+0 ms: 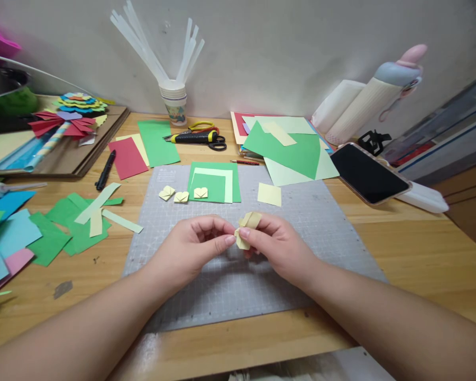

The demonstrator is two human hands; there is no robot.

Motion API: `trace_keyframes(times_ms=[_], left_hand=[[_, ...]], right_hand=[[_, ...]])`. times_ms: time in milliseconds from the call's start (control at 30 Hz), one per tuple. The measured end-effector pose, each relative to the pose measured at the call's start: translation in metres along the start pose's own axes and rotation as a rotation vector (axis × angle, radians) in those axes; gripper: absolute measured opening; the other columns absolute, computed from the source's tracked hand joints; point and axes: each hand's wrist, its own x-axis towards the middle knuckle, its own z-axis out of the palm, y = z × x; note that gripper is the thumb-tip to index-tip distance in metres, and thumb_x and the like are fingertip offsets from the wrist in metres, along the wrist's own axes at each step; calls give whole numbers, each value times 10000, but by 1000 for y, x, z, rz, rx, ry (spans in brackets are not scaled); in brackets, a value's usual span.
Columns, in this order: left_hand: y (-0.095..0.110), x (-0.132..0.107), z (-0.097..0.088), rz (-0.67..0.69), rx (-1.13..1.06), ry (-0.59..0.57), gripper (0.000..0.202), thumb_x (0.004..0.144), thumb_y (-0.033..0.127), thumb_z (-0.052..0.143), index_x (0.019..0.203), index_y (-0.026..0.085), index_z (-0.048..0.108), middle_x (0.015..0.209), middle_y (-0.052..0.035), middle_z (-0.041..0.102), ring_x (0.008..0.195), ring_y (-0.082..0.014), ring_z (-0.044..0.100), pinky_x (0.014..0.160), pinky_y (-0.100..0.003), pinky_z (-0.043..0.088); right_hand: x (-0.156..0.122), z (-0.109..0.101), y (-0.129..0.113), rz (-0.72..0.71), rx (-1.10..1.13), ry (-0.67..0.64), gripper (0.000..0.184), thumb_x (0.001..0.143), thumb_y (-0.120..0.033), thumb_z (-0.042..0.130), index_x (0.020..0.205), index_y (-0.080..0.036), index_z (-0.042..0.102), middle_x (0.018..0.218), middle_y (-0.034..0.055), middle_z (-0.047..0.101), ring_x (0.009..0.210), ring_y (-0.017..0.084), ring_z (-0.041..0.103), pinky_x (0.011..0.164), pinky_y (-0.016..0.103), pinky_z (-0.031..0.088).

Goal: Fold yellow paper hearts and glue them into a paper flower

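Note:
Both hands meet over the grey cutting mat [309, 222]. My right hand [280, 246] pinches a small folded piece of pale yellow paper [246, 228] between thumb and fingers. My left hand [196, 243] has its fingers curled, with the thumb tip touching the paper's left edge. Three finished pale yellow folded hearts [181, 196] lie in a row at the far side of the mat, the rightmost on a green sheet [214, 182]. A loose pale yellow square [269, 194] lies on the mat to the right of them.
Scissors and a craft knife [200, 136] lie at the back by a paper cup of white strips [174, 100]. Green and blue paper scraps [63, 227] cover the left. A stack of coloured sheets [293, 148], a phone [368, 173] and a bottle [376, 100] sit right.

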Motion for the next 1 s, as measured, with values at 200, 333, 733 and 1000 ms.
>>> trace_keyframes(times_ms=[200,333,733,1000], left_hand=[[2,0,2,-7,18,17,97,719,258,736,738,186,675,734,26,693,737,-133,618,725,-244,464],[1,-1,2,-12,19,30,117,711,265,741,716,180,661,710,33,665,714,-121,594,697,-227,458],[2,-1,1,-33,-18,22,152,750,307,725,759,166,670,741,25,665,731,-105,573,726,-212,432],[4,-1,3,-62,-10,37,146,716,287,742,719,162,667,711,33,656,696,-94,564,692,-202,435]], right_hand=[[-1,0,1,-69,-56,-8,282,870,-290,563,618,-189,488,625,-33,492,588,100,465,568,239,386],[-1,2,0,-133,-110,-6,273,877,-234,546,616,-184,487,627,-35,480,600,97,446,584,239,365],[-1,2,-1,22,18,16,190,844,-281,565,686,-181,534,611,-33,502,545,97,466,521,229,370],[-2,2,-1,-83,-32,-8,256,846,-224,550,607,-187,466,616,-35,487,575,93,465,553,233,379]])
